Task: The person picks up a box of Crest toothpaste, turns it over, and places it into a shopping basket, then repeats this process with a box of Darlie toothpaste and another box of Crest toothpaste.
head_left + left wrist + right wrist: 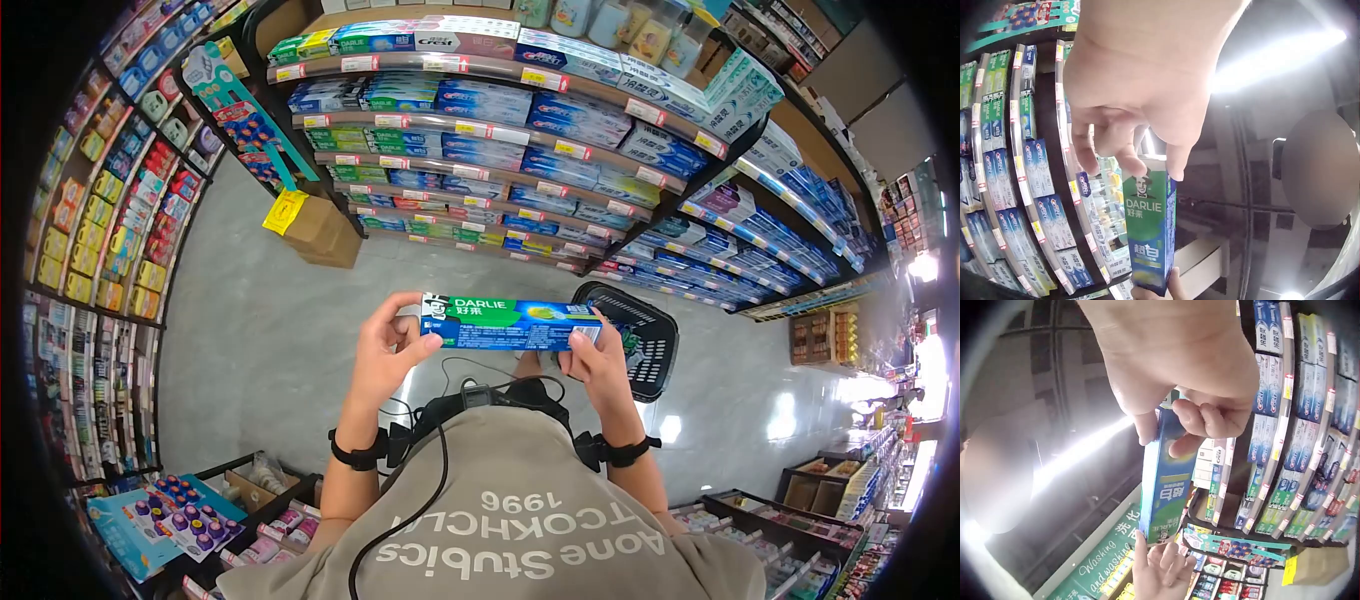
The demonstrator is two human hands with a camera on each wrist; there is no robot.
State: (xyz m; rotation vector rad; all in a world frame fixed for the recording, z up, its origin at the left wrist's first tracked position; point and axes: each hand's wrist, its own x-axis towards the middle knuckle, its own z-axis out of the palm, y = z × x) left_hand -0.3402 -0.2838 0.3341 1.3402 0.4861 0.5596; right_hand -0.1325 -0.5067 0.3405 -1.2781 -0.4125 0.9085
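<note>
And here we are in the shop aisle, with the Darlie box (510, 322) held in mid-air before us, above the grey floor (250, 380) and this side of the stocked shelf rack (495, 70). Our left hand (388, 347) pinches one end, thumb on the near face, fingers round the far side; our right hand (600, 370) pinches the other end, thumb close by the barcode. Both have hold of it, then, two hands on one box!

The step in hand? We'd call it looking the packet over, because the fine-print face is turned up at us and reads the right way round. The next move, in our judgement, calls for steady ends: if we turn the box, both hands should roll together; if we part with it, one pinch should stay firm while the other lets go.

Now for the lie of it: the long axis runs left to right across our front, very nearly level in the head view, its right end a touch lower. The brand-name end points to our left, the barcode end to our right, towards the black basket (656, 342) standing beyond our right hand.
</note>
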